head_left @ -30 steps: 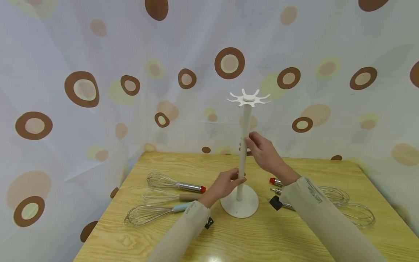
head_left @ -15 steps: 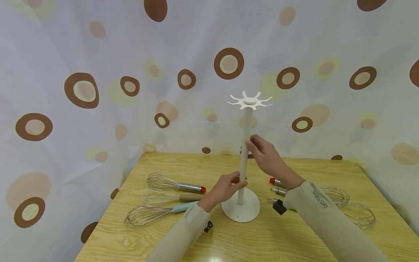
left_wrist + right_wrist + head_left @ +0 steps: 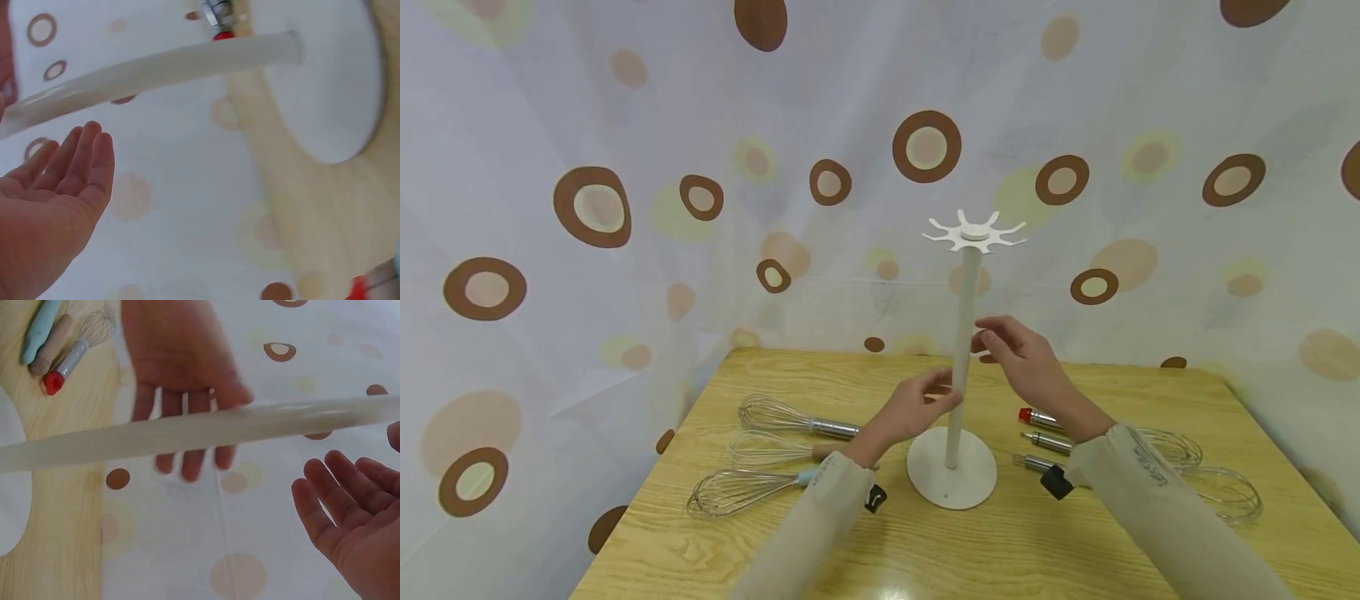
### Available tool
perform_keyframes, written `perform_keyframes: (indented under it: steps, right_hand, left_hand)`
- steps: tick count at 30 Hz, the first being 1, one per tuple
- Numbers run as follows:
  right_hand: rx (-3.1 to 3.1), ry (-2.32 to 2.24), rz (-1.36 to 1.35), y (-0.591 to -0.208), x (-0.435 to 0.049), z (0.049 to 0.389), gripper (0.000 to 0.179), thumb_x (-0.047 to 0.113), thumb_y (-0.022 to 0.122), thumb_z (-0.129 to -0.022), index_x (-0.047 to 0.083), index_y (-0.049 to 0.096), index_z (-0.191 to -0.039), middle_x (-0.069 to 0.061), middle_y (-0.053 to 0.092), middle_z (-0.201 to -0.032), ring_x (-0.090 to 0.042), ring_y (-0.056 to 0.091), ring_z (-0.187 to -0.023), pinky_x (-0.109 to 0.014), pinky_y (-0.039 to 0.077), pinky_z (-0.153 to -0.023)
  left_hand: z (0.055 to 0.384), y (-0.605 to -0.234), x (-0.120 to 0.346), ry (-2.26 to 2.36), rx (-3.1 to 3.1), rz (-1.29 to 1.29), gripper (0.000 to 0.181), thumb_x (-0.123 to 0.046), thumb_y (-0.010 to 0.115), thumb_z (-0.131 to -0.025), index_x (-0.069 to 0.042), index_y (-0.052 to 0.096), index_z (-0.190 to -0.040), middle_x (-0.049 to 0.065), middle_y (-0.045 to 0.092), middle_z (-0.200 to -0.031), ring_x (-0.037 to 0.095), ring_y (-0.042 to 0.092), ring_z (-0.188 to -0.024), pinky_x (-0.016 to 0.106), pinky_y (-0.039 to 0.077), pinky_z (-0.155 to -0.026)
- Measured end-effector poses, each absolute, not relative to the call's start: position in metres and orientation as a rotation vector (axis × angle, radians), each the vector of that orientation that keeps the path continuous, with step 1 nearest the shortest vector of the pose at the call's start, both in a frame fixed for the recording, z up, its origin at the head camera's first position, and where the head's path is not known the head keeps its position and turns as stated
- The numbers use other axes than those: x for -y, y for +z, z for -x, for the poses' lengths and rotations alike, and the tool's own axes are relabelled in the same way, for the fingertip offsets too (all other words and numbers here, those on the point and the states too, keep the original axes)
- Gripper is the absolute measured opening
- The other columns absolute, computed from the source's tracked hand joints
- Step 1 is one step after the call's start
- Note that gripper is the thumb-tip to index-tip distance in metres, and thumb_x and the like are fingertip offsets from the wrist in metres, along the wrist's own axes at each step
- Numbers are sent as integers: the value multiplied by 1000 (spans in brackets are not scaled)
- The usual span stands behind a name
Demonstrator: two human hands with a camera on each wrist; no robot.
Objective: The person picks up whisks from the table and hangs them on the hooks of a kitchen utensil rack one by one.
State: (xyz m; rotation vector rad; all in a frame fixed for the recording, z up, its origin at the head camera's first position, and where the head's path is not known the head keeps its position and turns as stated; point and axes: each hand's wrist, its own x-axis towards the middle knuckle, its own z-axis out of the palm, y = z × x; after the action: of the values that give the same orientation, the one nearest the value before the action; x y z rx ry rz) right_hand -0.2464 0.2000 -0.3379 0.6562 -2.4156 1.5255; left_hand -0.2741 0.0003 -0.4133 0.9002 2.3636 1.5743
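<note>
A white stand rises upright near the middle of the table in the head view. It has a round base (image 3: 936,483), a slim pole (image 3: 964,333) and a ring of hooks (image 3: 975,235) on top. My left hand (image 3: 917,408) is left of the lower pole, its relaxed fingers apart from it in the left wrist view, where the palm (image 3: 50,219) shows. Higher up, on the pole's right side, my right hand (image 3: 1026,358) is loosely bent. In the right wrist view a gap separates its fingers (image 3: 319,481) from the pole. Neither hand holds anything.
Three whisks lie left of the stand: one with a metal handle (image 3: 835,427), one wooden-handled whisk (image 3: 823,452) and one light-blue-handled whisk (image 3: 808,476), partly behind my left forearm. More whisks (image 3: 1221,492) lie on the right, partly under my right sleeve. A patterned curtain (image 3: 880,275) hangs behind the table (image 3: 670,533).
The stand shifted slightly toward me, then stayed put. Both hands have let go of the pole; the right one drew back to the right, and the left one moved a little up and left.
</note>
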Motion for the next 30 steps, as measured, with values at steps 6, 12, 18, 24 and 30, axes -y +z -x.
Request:
perform_keyframes:
  steps: [6,12,18,24,30]
  right_hand:
    - [2602,1337,-547,-359,-229,247,41,28,44,-102,0,48,-132,-17,61,-114,-30,59,-103,-42,51,-83]
    - [2728,1106,-520,-384,-260,247,40,24,49,-100,1,48,-132,-16,61,-113,-35,57,-103,-49,48,-82]
    - [2807,956,-589,-402,-284,245,39,14,57,-96,-3,49,-130,-18,61,-109,-34,60,-98,-41,51,-72]
    - [2954,849,-667,-421,-301,241,42,14,59,-95,-1,48,-132,-16,61,-109,-30,60,-95,-41,51,-73]
    - [3104,797,-728,-436,-312,237,43,15,61,-93,-1,50,-131,-15,61,-112,-33,58,-101,-49,48,-80]
  left_hand:
    - [277,-364,11,1780,-2401,-971,46,-26,53,-98,-8,45,-139,10,56,-129,20,56,-115,30,46,-92]
    - [280,-317,19,2061,-2429,-1018,39,-16,57,-96,-5,52,-133,15,61,-121,21,59,-108,31,47,-90]
    - [278,-280,21,2224,-2449,-1091,36,-14,60,-94,-5,56,-128,13,64,-114,18,61,-103,30,48,-87]
    - [274,-251,17,2317,-2404,-1182,37,-11,62,-93,-3,56,-129,12,66,-110,17,63,-97,29,49,-85]
    - [273,-240,14,2355,-2381,-1249,36,-7,63,-91,2,57,-126,16,66,-107,19,65,-93,32,51,-83]
